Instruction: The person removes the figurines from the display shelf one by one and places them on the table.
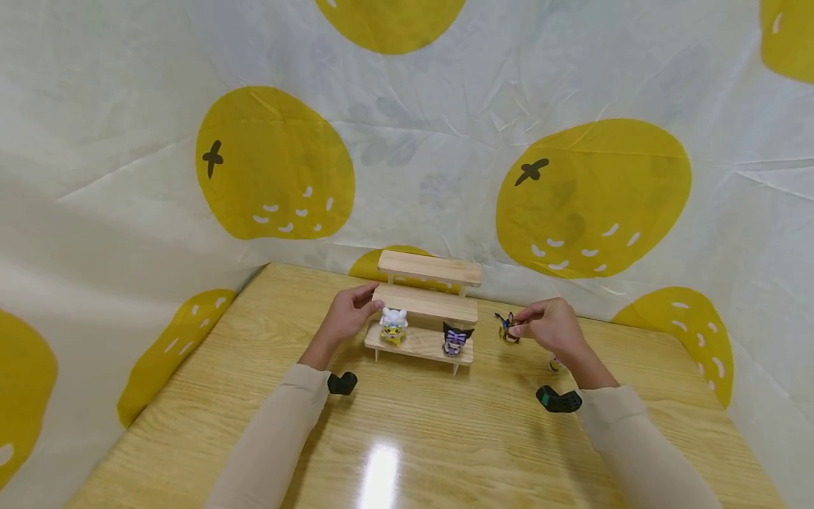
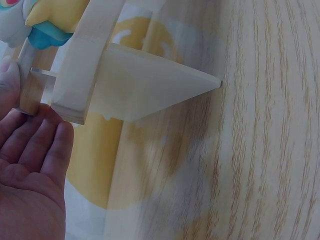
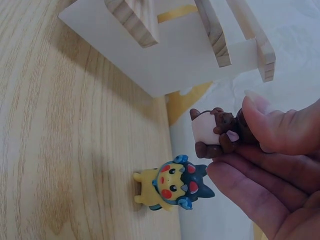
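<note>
A three-tier wooden shelf (image 1: 425, 304) stands near the back of the table. My left hand (image 1: 346, 314) grips the left end of its middle board, thumb on one side and fingers on the other (image 2: 35, 155). Between thumb and fingertips, my right hand (image 1: 552, 327) pinches a small brown figurine with a pale front (image 3: 206, 129), held in the air right of the shelf. Close by, a yellow figurine with a dark horned hood (image 3: 172, 185) stands on the table. The bottom board bears a white-and-yellow figurine (image 1: 393, 326) at left and a black-and-purple one (image 1: 454, 340) at right.
Another small figurine (image 1: 555, 363) is on the table, partly hidden by my right wrist. A white cloth with large yellow fruit prints (image 1: 426, 177) hangs behind the wooden table (image 1: 445, 438) and along its sides.
</note>
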